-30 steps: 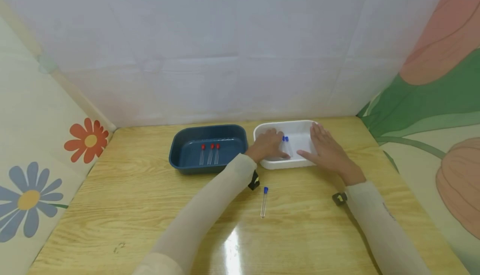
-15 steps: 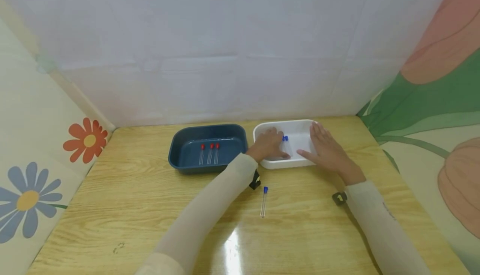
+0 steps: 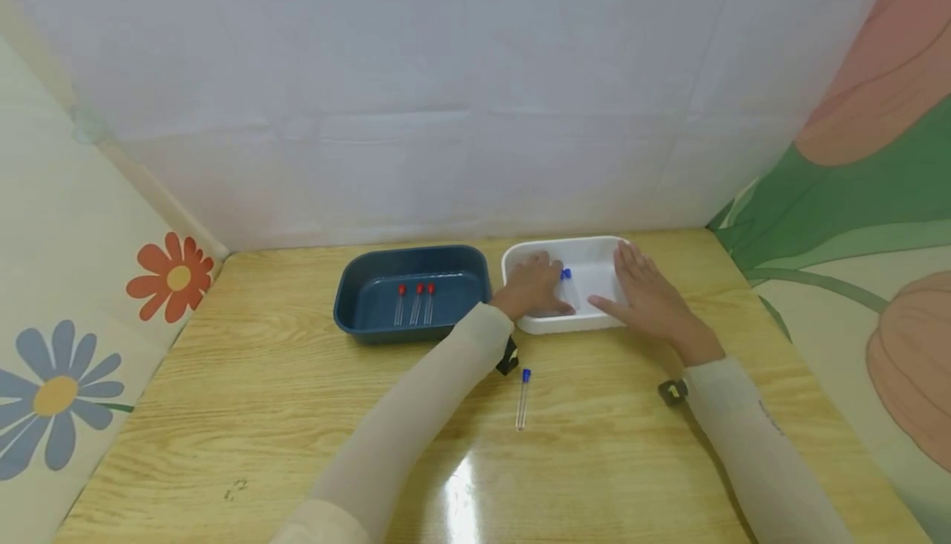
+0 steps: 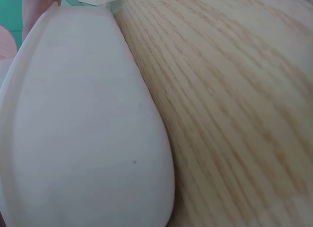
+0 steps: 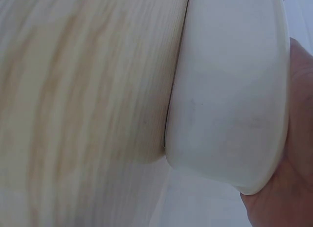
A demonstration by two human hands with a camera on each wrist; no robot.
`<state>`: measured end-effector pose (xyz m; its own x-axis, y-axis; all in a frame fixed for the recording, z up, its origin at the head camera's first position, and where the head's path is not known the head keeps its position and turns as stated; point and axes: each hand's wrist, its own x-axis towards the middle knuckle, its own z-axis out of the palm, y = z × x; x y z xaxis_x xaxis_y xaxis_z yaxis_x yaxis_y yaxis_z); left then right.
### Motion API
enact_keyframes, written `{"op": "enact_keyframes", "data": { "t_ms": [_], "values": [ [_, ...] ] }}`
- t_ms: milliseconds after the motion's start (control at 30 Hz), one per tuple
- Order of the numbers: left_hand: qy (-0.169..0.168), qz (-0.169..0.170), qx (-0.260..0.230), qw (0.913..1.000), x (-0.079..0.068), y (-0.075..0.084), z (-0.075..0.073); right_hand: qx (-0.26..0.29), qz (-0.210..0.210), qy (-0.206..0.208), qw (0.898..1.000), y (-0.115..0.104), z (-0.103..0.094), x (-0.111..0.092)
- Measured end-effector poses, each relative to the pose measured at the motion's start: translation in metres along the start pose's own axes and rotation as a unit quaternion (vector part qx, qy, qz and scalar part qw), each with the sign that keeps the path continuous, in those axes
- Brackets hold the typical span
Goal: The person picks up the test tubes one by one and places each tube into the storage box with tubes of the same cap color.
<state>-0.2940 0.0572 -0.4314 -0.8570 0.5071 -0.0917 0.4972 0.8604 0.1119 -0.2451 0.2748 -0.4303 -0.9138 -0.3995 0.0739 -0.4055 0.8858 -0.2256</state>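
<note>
My left hand (image 3: 531, 286) reaches over the left end of the white tray (image 3: 541, 328), its fingers inside and its thumb spread toward the middle. At the tray's right end my right hand (image 3: 652, 300) lies over the rim, fingers straight and thumb pointing inward. Between the hands, test tubes with blue caps (image 3: 566, 274) lie on the tray floor, partly hidden by the left hand. The right wrist view shows the tray's outer wall (image 5: 227, 100), with the right palm (image 5: 288, 183) along its rim. The left wrist view shows mostly the tray's outer wall (image 4: 93, 119).
Left of the white tray stands a dark blue tray (image 3: 357, 333) holding three red-capped test tubes (image 3: 416, 305). A single blue-capped test tube (image 3: 523, 399) lies on the wooden table (image 3: 297, 404) in front of the trays, between the forearms. A pale curtain (image 3: 446, 115) hangs behind the table.
Almost nothing differs: both hands stay at the white tray, and the left wrist shifts very slightly to the right. Trays and test tubes keep their places.
</note>
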Motion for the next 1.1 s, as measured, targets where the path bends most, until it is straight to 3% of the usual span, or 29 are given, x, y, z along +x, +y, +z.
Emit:
{"op": "enact_keyframes", "data": {
  "t_ms": [1100],
  "values": [
    [-0.016,0.013,0.004,0.9998,-0.01,-0.007,-0.014,0.005,0.011,-0.006,1.0,0.0,0.0,-0.001]
  ]
}}
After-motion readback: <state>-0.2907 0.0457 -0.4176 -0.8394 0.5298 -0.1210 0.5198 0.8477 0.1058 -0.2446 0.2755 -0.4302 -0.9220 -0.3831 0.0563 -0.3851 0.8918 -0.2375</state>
